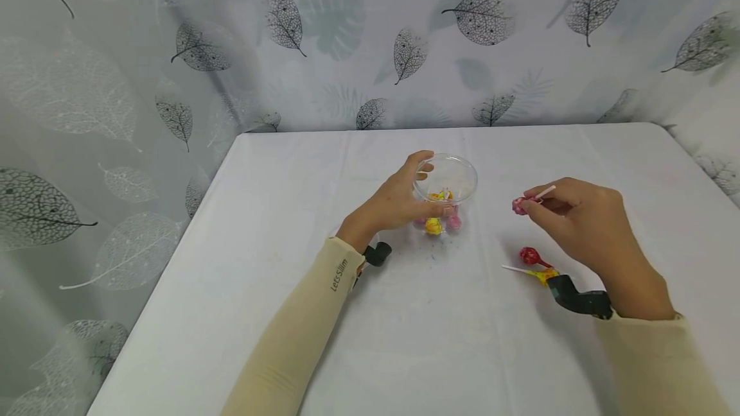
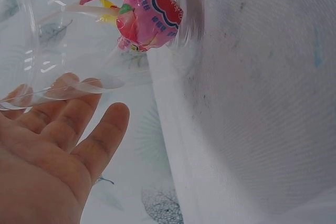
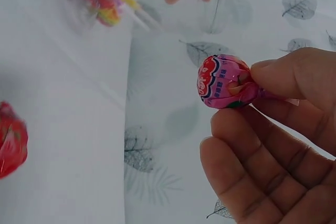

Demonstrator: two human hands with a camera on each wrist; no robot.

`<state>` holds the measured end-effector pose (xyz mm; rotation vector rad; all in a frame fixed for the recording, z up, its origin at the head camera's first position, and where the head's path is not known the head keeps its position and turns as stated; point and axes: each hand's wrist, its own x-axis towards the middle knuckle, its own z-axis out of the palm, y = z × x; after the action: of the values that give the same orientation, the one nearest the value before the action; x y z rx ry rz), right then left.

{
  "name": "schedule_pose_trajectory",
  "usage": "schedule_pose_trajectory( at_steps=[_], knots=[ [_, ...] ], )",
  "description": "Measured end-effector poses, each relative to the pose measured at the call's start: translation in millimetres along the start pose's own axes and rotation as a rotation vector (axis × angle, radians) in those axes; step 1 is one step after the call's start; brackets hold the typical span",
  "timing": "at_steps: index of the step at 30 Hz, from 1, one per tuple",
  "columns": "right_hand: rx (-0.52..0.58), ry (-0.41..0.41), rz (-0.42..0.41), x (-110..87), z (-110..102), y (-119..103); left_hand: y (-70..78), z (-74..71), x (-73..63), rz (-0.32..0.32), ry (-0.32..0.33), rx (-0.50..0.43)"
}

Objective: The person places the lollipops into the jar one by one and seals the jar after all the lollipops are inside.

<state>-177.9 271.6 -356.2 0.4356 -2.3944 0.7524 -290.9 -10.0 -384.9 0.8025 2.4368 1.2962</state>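
Note:
A clear plastic jar (image 1: pixel 466 188) stands on the white table with several wrapped lollipops inside, pink, yellow and red. My left hand (image 1: pixel 396 196) holds the jar from its left side, thumb across the front and fingers around the back near the rim. Seen from the left wrist, a pink lollipop (image 2: pixel 149 19) lies low in the jar. To the right of the jar, above the table, my right hand (image 1: pixel 595 223) pinches another pink lollipop (image 3: pixel 223 81) between thumb and fingers, its white stick pointing back toward the palm.
Below the right hand, a red lollipop (image 1: pixel 529 255) and a yellow lollipop (image 1: pixel 545 275) lie on the table (image 1: pixel 416 339). A leaf-patterned curtain (image 1: pixel 347 37) hangs behind the table's far edge and along its left side.

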Motion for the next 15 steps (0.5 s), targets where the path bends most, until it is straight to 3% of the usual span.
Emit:
schedule_pose_trajectory(
  at_steps=[7, 15],
  knots=[
    [0.116, 0.017, 0.128, 4.1, 8, -7, -0.5, 0.1, 0.1, 0.007, -0.003, -0.005],
    [0.127, -0.020, 0.246, 6.8, 14, -13, 0.7, 0.1, -0.1, 0.005, -0.004, -0.008]
  ],
)
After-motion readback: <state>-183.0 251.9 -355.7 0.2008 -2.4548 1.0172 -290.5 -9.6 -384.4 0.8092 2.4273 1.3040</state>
